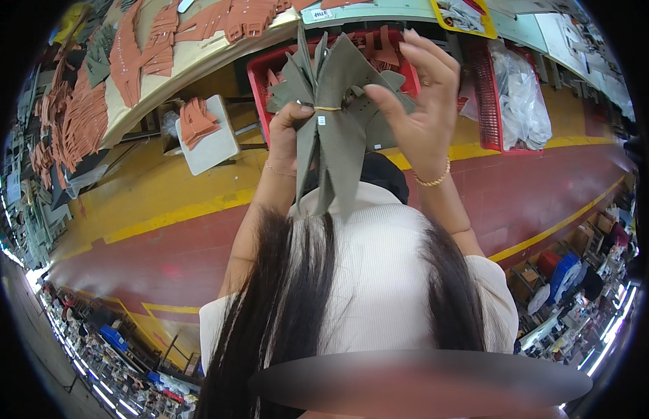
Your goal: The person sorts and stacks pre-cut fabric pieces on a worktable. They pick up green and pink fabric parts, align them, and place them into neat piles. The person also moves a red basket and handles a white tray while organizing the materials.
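A bundle of grey-green flat cut pieces point(343, 150), their ends fanned out, is held up in front of my chest. A thin yellowish band point(328, 109) wraps its middle, and a small white label sits just below the band. My left hand point(286, 136) grips the bundle at its left side, thumb against the band; the other fingers are mostly hidden. To the right of the bundle my right hand point(430, 105) is raised with its fingers apart. Its thumb points toward the bundle, and nothing shows in its grasp.
Behind the bundle stands a red crate point(257, 82) with more pieces. A cream table point(157, 84) at left carries many orange-brown pieces point(87, 115). A white stool point(212, 143) holds a small stack. At right are a red basket point(489, 98) with clear plastic bags and a yellow tray point(489, 26).
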Available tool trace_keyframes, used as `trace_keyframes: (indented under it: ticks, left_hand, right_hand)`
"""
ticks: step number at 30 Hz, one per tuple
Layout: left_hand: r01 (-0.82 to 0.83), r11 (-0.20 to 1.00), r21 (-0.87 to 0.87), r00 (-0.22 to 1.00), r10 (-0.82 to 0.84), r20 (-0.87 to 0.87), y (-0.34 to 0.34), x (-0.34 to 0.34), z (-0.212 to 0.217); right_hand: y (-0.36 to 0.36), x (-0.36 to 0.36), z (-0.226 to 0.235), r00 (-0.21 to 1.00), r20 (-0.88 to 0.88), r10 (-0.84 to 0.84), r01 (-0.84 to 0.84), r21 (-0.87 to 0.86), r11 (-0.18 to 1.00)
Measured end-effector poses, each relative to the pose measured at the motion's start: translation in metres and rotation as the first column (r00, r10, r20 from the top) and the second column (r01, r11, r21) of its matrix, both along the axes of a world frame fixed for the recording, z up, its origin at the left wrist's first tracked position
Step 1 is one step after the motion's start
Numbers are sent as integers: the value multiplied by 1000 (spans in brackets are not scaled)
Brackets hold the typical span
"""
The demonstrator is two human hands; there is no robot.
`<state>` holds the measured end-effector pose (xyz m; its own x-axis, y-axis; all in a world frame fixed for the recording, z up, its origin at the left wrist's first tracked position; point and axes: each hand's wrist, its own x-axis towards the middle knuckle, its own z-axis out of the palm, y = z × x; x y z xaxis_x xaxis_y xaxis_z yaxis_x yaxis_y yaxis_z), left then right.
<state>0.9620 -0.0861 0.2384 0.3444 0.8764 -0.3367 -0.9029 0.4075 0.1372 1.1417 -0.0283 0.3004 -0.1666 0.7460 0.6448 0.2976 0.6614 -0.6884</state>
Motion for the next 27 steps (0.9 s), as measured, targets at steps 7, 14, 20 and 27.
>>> trace_keyframes:
  ticks: [7, 14, 20, 27]
  left_hand:
    - [-127, 992, 20, 992, 127, -18, 4, 6, 0]
    - [-117, 987, 109, 987, 103, 120, 1, 6, -7]
    - [-128, 985, 117, 991, 131, -17, 5, 8, 1]
    - [-80, 989, 122, 993, 89, -74, 9, 15, 3]
  right_hand:
    - [-33, 4, 30, 893, 150, 425, -405, -146, 902]
    - [-30, -3, 35, 951, -35, 306, -291, -427, 856]
    - [-15, -11, 51, 955, -38, 296, -286, -397, 872]
    - [13, -20, 76, 935, 191, 297, -253, -224, 941]
